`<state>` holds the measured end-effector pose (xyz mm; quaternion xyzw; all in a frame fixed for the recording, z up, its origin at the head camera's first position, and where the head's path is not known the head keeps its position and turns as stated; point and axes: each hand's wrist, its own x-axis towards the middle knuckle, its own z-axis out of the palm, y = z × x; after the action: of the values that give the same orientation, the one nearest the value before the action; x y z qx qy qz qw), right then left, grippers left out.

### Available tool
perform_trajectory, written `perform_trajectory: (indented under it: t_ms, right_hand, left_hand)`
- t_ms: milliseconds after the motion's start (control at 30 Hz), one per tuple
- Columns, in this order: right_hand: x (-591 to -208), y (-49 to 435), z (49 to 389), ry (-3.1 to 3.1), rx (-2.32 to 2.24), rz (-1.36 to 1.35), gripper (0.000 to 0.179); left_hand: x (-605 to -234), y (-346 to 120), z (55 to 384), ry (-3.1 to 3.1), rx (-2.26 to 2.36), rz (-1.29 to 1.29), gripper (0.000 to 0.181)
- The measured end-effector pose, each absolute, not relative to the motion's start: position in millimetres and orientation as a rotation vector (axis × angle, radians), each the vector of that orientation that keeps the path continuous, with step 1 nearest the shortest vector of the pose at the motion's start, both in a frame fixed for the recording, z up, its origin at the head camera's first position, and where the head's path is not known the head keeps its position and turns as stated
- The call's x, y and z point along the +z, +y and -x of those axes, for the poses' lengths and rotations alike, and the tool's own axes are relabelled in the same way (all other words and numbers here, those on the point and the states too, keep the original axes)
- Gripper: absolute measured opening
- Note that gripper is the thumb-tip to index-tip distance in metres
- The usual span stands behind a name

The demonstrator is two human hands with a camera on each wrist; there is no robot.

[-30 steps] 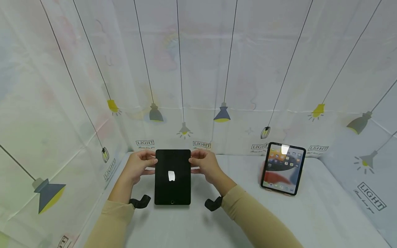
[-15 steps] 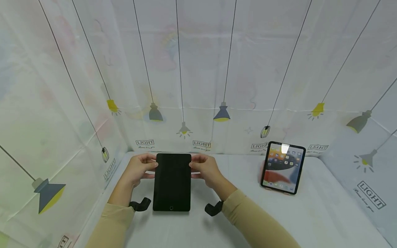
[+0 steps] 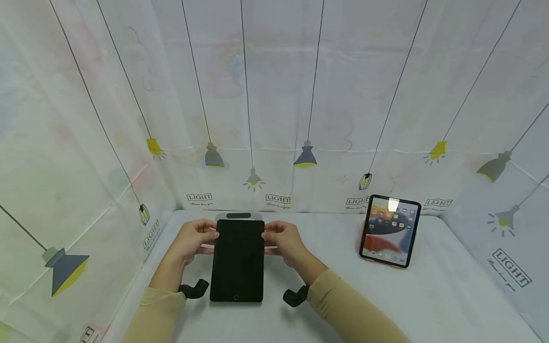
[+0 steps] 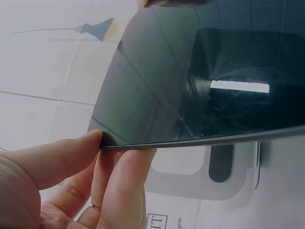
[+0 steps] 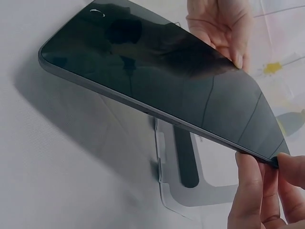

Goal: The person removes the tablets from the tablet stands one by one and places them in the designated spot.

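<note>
A black tablet with a dark screen and a round home button is held tilted, its button end nearer the person. My left hand pinches its far left corner, thumb at the edge of the screen and fingers underneath. At the opposite far corner, my right hand grips it the same way. Behind the tablet's far edge shows a flat grey and clear frame-like piece with a dark oblong pad. Most of this piece is hidden by the tablet in the head view.
A second tablet, its screen lit with app icons, leans upright on the right side of the white-covered table. White curtains printed with hanging lamps close off the back and sides. Black wrist mounts sit on both wrists.
Both hands have drawn the black tablet a little toward the person. The grey piece with the dark pad has come into sight behind its far edge. The lit tablet stays put.
</note>
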<state>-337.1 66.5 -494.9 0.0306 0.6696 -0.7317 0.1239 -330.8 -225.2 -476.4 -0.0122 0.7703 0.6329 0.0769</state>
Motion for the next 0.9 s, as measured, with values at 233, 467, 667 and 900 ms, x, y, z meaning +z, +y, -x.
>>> perform_trajectory:
  t_ms: [233,467,667,900]
  right_hand:
    - [-498.5,66.1,330.6,1.941,-2.126,-0.107,0.02]
    - [-503.4,65.2,325.6,1.932,-2.119,-0.13,0.019]
    - [-511.0,64.3,323.4,1.929,-2.106,-0.137,0.02]
    - [-521.2,62.2,320.8,1.921,-2.108,-0.142,0.02]
  left_hand:
    - [-482.5,-225.4,328.8,2.306,1.873,0.055,0.031]
    - [-488.9,-226.2,326.8,2.296,1.862,0.074,0.031]
    - [-494.9,-227.3,325.4,2.286,1.839,0.096,0.031]
    - [-503.4,-229.0,324.6,2.273,1.817,0.124,0.035]
